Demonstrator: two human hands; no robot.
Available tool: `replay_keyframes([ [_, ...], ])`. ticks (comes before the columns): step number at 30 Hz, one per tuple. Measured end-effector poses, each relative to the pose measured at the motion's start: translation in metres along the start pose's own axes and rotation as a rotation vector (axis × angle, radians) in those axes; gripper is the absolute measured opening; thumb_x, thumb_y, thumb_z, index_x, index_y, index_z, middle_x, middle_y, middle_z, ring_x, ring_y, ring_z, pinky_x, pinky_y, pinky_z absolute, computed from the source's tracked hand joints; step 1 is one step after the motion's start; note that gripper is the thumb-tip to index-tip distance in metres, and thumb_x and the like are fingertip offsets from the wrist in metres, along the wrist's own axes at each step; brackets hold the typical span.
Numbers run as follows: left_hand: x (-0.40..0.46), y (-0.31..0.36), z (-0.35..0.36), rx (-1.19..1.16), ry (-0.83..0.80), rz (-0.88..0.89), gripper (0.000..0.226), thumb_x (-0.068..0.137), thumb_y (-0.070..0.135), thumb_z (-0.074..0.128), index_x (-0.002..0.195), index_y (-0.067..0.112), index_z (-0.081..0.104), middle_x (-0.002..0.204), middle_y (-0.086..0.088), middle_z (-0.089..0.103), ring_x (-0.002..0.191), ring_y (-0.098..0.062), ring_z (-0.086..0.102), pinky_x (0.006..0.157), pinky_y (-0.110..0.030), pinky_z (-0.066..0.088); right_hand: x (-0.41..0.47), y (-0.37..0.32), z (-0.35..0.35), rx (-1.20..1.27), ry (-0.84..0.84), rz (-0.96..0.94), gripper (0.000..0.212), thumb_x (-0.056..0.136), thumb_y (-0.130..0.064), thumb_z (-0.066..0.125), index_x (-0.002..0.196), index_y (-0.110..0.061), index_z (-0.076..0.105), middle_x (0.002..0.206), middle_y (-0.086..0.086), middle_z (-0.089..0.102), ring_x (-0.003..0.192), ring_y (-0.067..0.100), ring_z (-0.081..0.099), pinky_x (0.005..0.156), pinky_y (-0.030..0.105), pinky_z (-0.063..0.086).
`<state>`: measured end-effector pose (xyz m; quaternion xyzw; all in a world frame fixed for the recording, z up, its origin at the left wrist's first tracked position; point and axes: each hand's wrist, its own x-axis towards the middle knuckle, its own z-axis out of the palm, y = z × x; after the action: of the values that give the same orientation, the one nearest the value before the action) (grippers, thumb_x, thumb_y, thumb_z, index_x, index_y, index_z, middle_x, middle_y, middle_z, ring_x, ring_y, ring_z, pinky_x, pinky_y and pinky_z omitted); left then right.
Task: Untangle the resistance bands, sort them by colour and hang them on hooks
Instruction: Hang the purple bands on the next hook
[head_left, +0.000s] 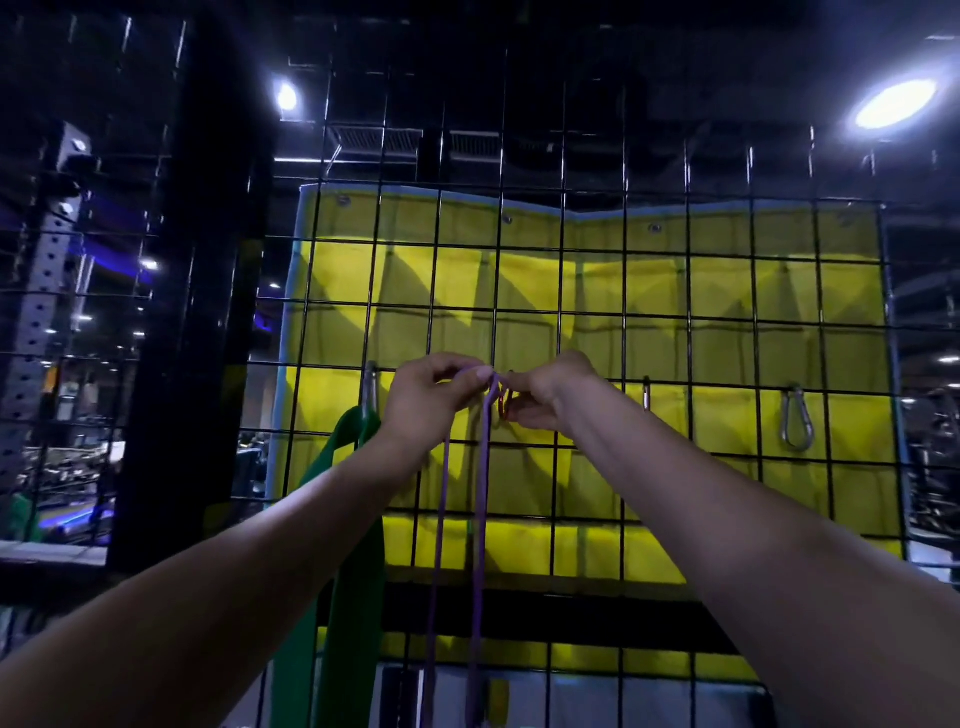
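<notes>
Your left hand (434, 397) pinches the top of the thin purple stretchy band (480, 499) up at the black wire grid (592, 322). Your right hand (550, 397) curls its fingers around the small red clip hook (505, 404) right beside it. The purple band hangs down in two strands. A wide green stretchy band (343, 545) hangs from a silver clip hook (370, 387) on the left. Another silver clip hook (796, 418) hangs at the right.
</notes>
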<state>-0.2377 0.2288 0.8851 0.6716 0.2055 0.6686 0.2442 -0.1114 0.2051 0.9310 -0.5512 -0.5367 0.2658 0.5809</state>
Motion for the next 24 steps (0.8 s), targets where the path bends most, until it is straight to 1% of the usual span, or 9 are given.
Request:
replay_keyframes([
  [3,0.001,0.003,0.0,-0.027,0.007,0.025,0.005,0.083,0.013,0.066,0.083,0.017,0.069,0.091,-0.011,0.07,0.09,-0.023,0.068,0.082,-0.029,0.056,0.0,-0.001,0.0,-0.036,-0.051,0.029,0.027,0.086,-0.017,0.065,0.103,0.002,0.059,0.071,0.012,0.058,0.056,0.018,0.056,0.07,0.03,0.054],
  [4,0.002,0.005,0.0,-0.032,0.013,0.029,0.004,0.083,0.013,0.066,0.083,0.016,0.069,0.091,-0.012,0.07,0.09,-0.024,0.067,0.083,-0.03,0.056,-0.001,-0.002,0.001,-0.05,-0.058,0.022,0.021,0.086,-0.017,0.065,0.096,0.001,0.059,0.069,0.011,0.057,0.056,0.017,0.056,0.069,0.029,0.053],
  [6,0.003,0.007,0.001,-0.045,0.016,0.025,0.004,0.083,0.012,0.066,0.085,0.013,0.069,0.09,-0.014,0.07,0.088,-0.024,0.067,0.083,-0.032,0.055,0.002,-0.001,0.006,-0.065,-0.037,-0.001,0.019,0.083,-0.012,0.067,0.092,0.003,0.059,0.071,0.013,0.059,0.053,0.018,0.057,0.052,0.026,0.053],
  [9,0.005,0.011,0.004,-0.059,0.0,0.02,0.008,0.085,0.01,0.064,0.09,0.006,0.069,0.088,-0.014,0.07,0.084,-0.021,0.067,0.083,-0.031,0.055,0.006,0.006,0.011,0.033,-0.004,-0.016,0.029,0.081,0.008,0.061,0.11,0.008,0.056,0.084,0.021,0.062,0.037,0.02,0.058,0.035,0.025,0.05],
  [11,0.006,0.01,0.005,-0.037,0.01,0.026,0.01,0.084,0.009,0.064,0.092,0.003,0.069,0.087,-0.015,0.069,0.081,-0.019,0.066,0.081,-0.028,0.055,0.007,0.01,0.012,0.083,-0.012,-0.016,0.023,0.082,0.01,0.059,0.105,0.007,0.056,0.079,0.02,0.06,0.041,0.019,0.057,0.038,0.024,0.05],
  [14,0.006,0.004,0.003,-0.054,0.027,-0.007,0.018,0.086,0.008,0.062,0.098,-0.004,0.067,0.083,-0.013,0.068,0.069,-0.009,0.065,0.067,-0.015,0.055,0.004,0.013,0.009,0.072,-0.022,-0.01,0.007,0.086,0.004,0.059,0.092,0.002,0.057,0.069,0.014,0.059,0.05,0.017,0.057,0.045,0.022,0.051],
  [18,0.002,-0.001,0.002,-0.154,0.0,-0.095,0.02,0.087,0.005,0.059,0.101,-0.008,0.064,0.077,-0.01,0.067,0.059,-0.003,0.066,0.057,-0.011,0.052,0.002,0.011,0.002,0.031,-0.079,-0.029,0.011,0.088,-0.011,0.061,0.094,-0.002,0.059,0.071,0.01,0.062,0.058,0.016,0.061,0.062,0.026,0.054],
  [21,-0.002,0.0,0.002,-0.21,-0.053,-0.132,0.019,0.09,0.005,0.055,0.102,-0.008,0.062,0.073,-0.007,0.068,0.058,-0.004,0.067,0.056,-0.012,0.052,-0.002,0.007,-0.001,0.036,-0.13,-0.024,0.021,0.087,-0.023,0.064,0.093,-0.004,0.058,0.069,0.008,0.06,0.056,0.016,0.061,0.058,0.026,0.053],
  [24,-0.004,0.003,0.002,-0.171,-0.091,-0.131,0.021,0.091,0.007,0.054,0.105,-0.005,0.062,0.08,-0.011,0.068,0.059,-0.005,0.068,0.056,-0.013,0.053,-0.001,0.006,0.001,0.016,-0.082,-0.004,0.036,0.083,-0.026,0.069,0.105,0.0,0.059,0.066,0.009,0.06,0.039,0.013,0.06,0.038,0.018,0.049],
])
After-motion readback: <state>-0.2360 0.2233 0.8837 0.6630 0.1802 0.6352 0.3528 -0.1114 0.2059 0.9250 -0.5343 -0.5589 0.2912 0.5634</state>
